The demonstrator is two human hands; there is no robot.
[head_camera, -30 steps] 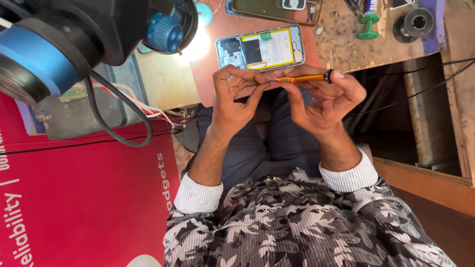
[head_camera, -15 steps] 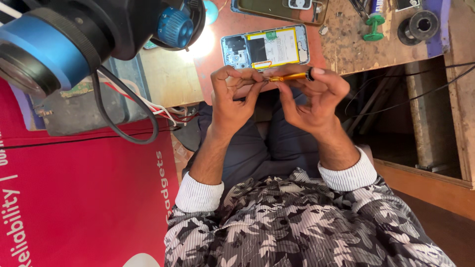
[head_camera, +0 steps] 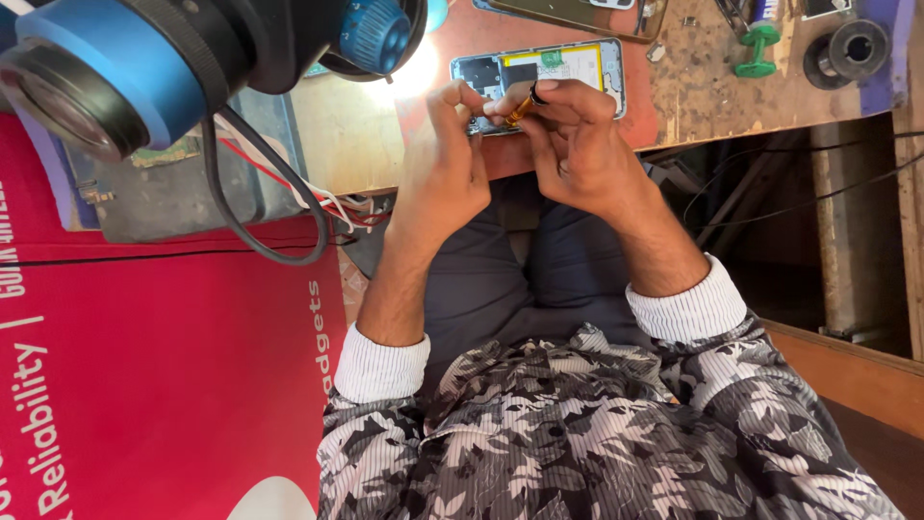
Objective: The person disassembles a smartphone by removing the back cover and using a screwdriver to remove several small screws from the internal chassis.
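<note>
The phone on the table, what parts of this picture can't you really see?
- Opened phone, head view: its near edge is hidden behind both hands.
- Orange screwdriver, head view: only a short piece of the handle shows between the fingers; its tip is hidden.
- Left hand and right hand: their grip overlaps, so which one bears the tool is unclear.
- Second phone: cut off by the top edge.
- Microscope: cut off at top left.

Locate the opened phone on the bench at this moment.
In the head view the opened phone lies top centre on the wooden bench, just beyond the fingertips of both hands, with the green tool to its right.
</note>
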